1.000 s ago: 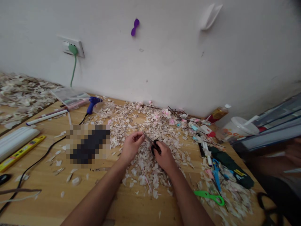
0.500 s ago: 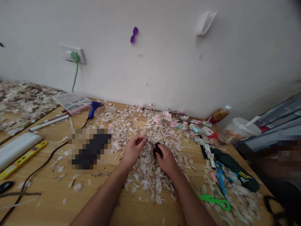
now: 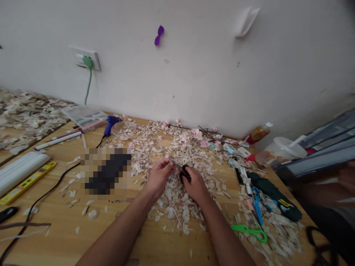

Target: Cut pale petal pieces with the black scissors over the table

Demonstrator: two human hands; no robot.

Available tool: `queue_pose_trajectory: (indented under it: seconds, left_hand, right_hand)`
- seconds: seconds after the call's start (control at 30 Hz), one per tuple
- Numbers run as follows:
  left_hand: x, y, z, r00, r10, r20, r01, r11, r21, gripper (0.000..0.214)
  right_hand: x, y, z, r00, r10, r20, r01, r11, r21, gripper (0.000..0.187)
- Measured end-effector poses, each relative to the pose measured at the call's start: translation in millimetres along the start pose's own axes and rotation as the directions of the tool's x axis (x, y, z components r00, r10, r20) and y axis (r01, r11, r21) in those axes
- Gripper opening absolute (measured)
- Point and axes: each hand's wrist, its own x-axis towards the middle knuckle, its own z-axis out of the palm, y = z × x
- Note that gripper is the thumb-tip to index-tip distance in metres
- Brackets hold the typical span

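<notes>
My right hand (image 3: 196, 184) grips black-handled scissors (image 3: 184, 173), the blades pointing left toward my left hand (image 3: 159, 174). My left hand's fingers are pinched together at the blade tips on a small piece I cannot make out. Both hands hover over a pile of whitish and pink paper scraps (image 3: 177, 207) on the wooden table (image 3: 55, 221).
Green scissors (image 3: 248, 231) and blue scissors (image 3: 256, 201) lie at the right with a dark green bundle (image 3: 273, 195). A blue glue gun (image 3: 110, 123), clear box (image 3: 83, 115), pen (image 3: 58, 140), yellow ruler (image 3: 26, 183) and black cable (image 3: 41, 195) lie left. Another person's arm (image 3: 332, 188) is far right.
My two hands have drawn closer together, the left fingers meeting the scissor tips. The view has shifted slightly.
</notes>
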Motion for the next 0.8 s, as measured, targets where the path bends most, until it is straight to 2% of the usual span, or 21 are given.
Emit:
queue_pose_trajectory:
  seconds: [0.1, 0.2, 0.4, 0.63, 0.73, 0.8]
  left_hand:
    - [-0.2, 0.5, 0.7, 1.0, -0.002, -0.019, 0.001, 0.999, -0.044, 0.026]
    - [4.1, 2.5, -3.7, 0.999, 0.018, -0.029, -0.018, 1.0, 0.002, 0.029]
    - [9.6, 8.7, -9.7, 0.998, 0.065, -0.015, -0.06, 0.969, 0.239, 0.032]
    - [9.6, 26.3, -14.3, 0.988, 0.115, 0.1, -0.15, 0.847, 0.51, 0.026]
    - [10.4, 25.9, -16.8, 0.99, 0.097, 0.101, -0.135, 0.851, 0.507, 0.024]
    - [9.2, 22.1, -15.7, 0.996, 0.028, 0.082, -0.058, 0.922, 0.383, 0.025]
  right_hand:
    - [0.0, 0.6, 0.7, 1.0, -0.008, 0.004, 0.008, 1.0, 0.002, 0.02]
    - [0.1, 1.2, 0.3, 1.0, -0.007, 0.01, 0.007, 1.0, -0.005, 0.02]
    - [-0.3, 1.7, -0.9, 1.0, -0.001, 0.025, 0.001, 1.0, -0.001, 0.021]
    - [0.2, 3.2, -0.9, 0.999, -0.023, 0.022, 0.023, 1.0, -0.009, 0.02]
    - [0.5, 3.0, -2.0, 0.999, -0.034, 0.031, 0.034, 0.999, -0.01, 0.019]
    - [0.6, 2.6, -2.7, 0.999, -0.027, 0.028, 0.027, 1.0, -0.015, 0.018]
